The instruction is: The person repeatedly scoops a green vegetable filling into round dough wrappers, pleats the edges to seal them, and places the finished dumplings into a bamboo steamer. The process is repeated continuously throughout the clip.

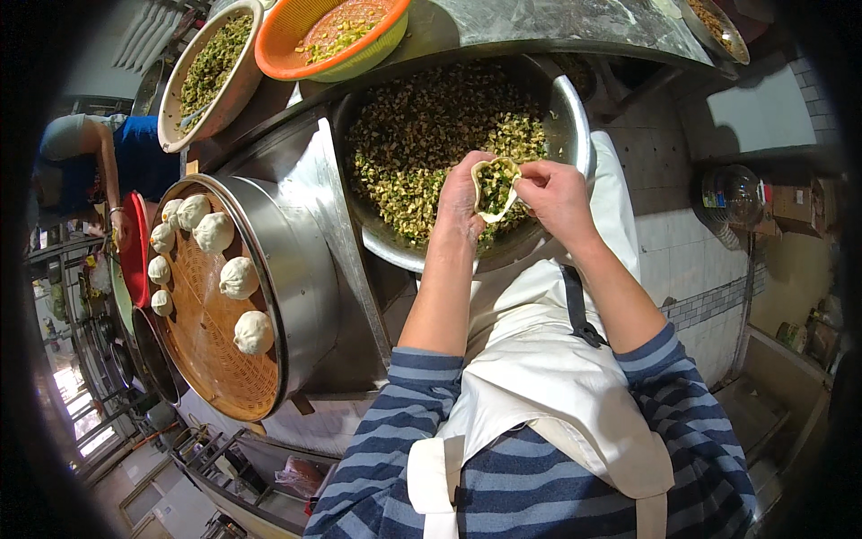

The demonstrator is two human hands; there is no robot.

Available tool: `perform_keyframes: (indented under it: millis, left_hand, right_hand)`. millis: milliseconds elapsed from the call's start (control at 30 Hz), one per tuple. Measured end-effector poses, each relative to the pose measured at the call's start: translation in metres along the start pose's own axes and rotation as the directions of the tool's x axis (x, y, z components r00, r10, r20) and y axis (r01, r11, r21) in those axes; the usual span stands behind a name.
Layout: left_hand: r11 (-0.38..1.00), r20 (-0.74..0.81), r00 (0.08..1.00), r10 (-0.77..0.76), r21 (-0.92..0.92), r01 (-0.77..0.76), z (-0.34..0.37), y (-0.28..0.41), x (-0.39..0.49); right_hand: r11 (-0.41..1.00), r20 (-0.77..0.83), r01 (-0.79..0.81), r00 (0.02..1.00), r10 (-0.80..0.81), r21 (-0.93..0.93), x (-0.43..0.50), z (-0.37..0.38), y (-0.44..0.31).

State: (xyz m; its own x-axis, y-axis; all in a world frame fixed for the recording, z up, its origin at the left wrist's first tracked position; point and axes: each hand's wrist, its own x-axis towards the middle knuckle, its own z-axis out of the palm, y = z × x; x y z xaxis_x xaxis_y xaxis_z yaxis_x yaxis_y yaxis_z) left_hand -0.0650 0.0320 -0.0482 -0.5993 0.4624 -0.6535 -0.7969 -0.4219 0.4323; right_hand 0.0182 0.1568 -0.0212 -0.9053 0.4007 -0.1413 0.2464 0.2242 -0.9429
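Note:
A round dough wrapper (495,217) cups a portion of chopped vegetable filling (495,183), its top still open. My left hand (460,195) holds it from the left side, palm curled around it. With thumb and fingertips, my right hand (553,195) pinches the right edge of the wrapper. Both hands are over a large metal basin (572,121) heaped with chopped filling (431,135). To the left, several pleated buns (239,277) sit apart on the woven bamboo base of a round steamer (195,350) with a metal wall.
Behind the basin's left side stand an orange colander (279,64) with chopped greens and a cream bowl (249,101) of filling with a utensil in it. A metal worktop (512,23) runs along the far side. Another person's arm (108,162) reaches towards a red container (137,249) at far left.

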Motion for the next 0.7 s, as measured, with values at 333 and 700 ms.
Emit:
perform_keyframes:
  millis: [333,700]
  left_hand:
    - [0.972,-0.05,0.998,-0.029,0.23,0.04,0.004,0.003,0.002]
    - [0.958,0.144,0.989,0.034,0.278,-0.074,0.0,0.01,-0.011]
  right_hand:
    - [0.994,0.078,-0.099,0.992,0.095,0.049,-0.003,-0.007,-0.009]
    - [0.99,0.027,-0.102,0.995,0.1,0.102,-0.01,-0.009,-0.024]
